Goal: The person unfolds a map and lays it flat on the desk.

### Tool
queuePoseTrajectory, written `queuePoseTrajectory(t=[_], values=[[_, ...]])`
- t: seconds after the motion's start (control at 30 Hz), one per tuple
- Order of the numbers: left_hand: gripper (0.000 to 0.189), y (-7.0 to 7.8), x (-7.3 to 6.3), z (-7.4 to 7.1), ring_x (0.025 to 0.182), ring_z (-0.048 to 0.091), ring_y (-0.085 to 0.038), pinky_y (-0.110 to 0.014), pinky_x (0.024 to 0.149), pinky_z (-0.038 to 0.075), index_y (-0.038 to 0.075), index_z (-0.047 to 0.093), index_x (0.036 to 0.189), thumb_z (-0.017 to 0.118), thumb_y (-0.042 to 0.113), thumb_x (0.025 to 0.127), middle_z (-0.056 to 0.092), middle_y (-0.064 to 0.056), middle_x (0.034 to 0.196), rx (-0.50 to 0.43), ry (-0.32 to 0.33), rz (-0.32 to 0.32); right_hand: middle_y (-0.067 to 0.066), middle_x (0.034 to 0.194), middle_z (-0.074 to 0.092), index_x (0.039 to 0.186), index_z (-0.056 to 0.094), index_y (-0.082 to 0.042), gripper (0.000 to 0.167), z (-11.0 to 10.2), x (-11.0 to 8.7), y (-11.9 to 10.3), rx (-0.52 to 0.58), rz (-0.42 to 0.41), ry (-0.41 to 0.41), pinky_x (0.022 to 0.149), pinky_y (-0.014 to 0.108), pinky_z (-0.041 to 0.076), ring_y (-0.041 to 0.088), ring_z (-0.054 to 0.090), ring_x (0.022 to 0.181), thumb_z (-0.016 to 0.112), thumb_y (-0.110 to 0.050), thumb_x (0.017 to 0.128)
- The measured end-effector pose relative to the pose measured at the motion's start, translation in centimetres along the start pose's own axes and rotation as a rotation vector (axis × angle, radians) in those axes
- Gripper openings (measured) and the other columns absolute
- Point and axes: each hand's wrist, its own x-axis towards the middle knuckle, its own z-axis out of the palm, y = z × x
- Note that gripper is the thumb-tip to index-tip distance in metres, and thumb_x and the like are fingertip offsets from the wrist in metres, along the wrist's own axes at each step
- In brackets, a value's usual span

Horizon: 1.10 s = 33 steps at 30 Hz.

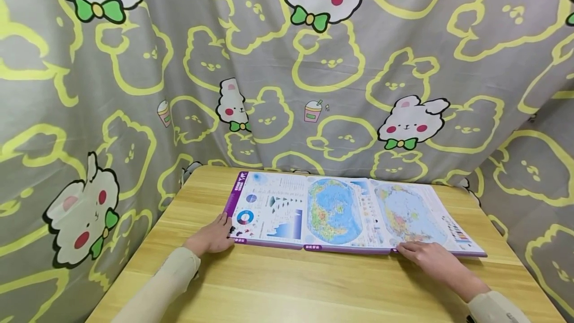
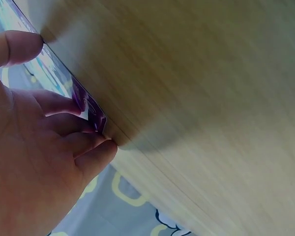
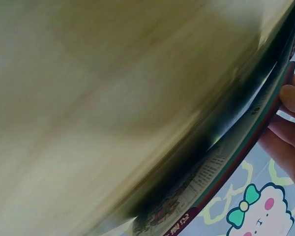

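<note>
A world map (image 1: 334,212) with a purple border lies unfolded across the wooden table, its three visible panels printed with charts and two oval maps. My left hand (image 1: 211,236) holds its near left corner. In the left wrist view, the thumb (image 2: 24,47) meets one edge and the curled fingers (image 2: 96,160) come round the corner. At the near edge of the right panel, my right hand (image 1: 432,263) pinches the map. The right wrist view has the thumb (image 3: 292,98) on the border of the map (image 3: 206,179), whose folded layers stand slightly apart.
The wooden table (image 1: 296,288) extends in front of and beside the map. A grey curtain (image 1: 269,64) with yellow outlines and white cartoon animals hangs behind the table and along both sides.
</note>
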Motion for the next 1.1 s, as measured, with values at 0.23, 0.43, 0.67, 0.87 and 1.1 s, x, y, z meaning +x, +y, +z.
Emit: queuePoseTrajectory(t=[0.23,0.43,0.67,0.87,1.1], values=[[0.073,-0.12,0.15,0.03,0.138,0.017,-0.044,-0.049,0.111,0.023,-0.013,0.027,0.142,0.049,0.034,0.091,0.015,-0.033,0.149,0.012,-0.002,0.001,0.011,0.099,0.069,0.103,0.072,-0.005,0.035,-0.01,0.28,0.03,0.013,0.007,-0.091,0.059,0.037,0.055,0.027,0.067,0.080,0.062,0.002,0.069],[0.073,-0.01,0.02,-0.08,0.138,0.015,-0.044,-0.050,0.112,0.021,-0.014,0.026,0.142,0.050,0.033,0.091,0.014,-0.033,0.149,0.000,-0.010,-0.006,0.010,0.098,0.069,0.102,0.072,-0.006,0.036,0.03,0.56,-0.05,0.025,0.010,-0.153,0.059,0.037,0.055,0.027,0.067,0.079,0.065,0.002,0.067],[0.073,0.05,0.14,0.03,0.139,0.015,-0.043,-0.048,0.112,0.022,-0.012,0.026,0.143,0.049,0.035,0.092,0.015,-0.032,0.150,0.005,-0.007,-0.010,0.007,0.091,0.070,0.095,0.074,-0.007,0.029,0.52,0.85,-0.05,0.036,-0.042,-0.138,0.060,0.034,0.055,0.022,0.067,0.075,0.067,0.003,0.068],[0.073,-0.02,0.20,0.06,0.139,0.015,-0.043,-0.049,0.111,0.022,-0.013,0.026,0.142,0.050,0.034,0.091,0.014,-0.033,0.150,0.002,-0.009,-0.007,0.006,0.092,0.070,0.096,0.074,-0.008,0.029,0.74,0.80,-0.09,0.044,-0.018,-0.211,0.062,0.036,0.055,0.022,0.067,0.077,0.068,0.003,0.070],[0.074,0.07,0.08,-0.12,0.139,0.015,-0.043,-0.050,0.111,0.022,-0.013,0.026,0.142,0.052,0.034,0.091,0.014,-0.032,0.150,-0.018,-0.018,-0.022,0.007,0.094,0.070,0.098,0.074,-0.008,0.030,0.67,0.88,-0.13,0.050,0.006,-0.253,0.064,0.038,0.055,0.024,0.067,0.080,0.068,0.005,0.071]])
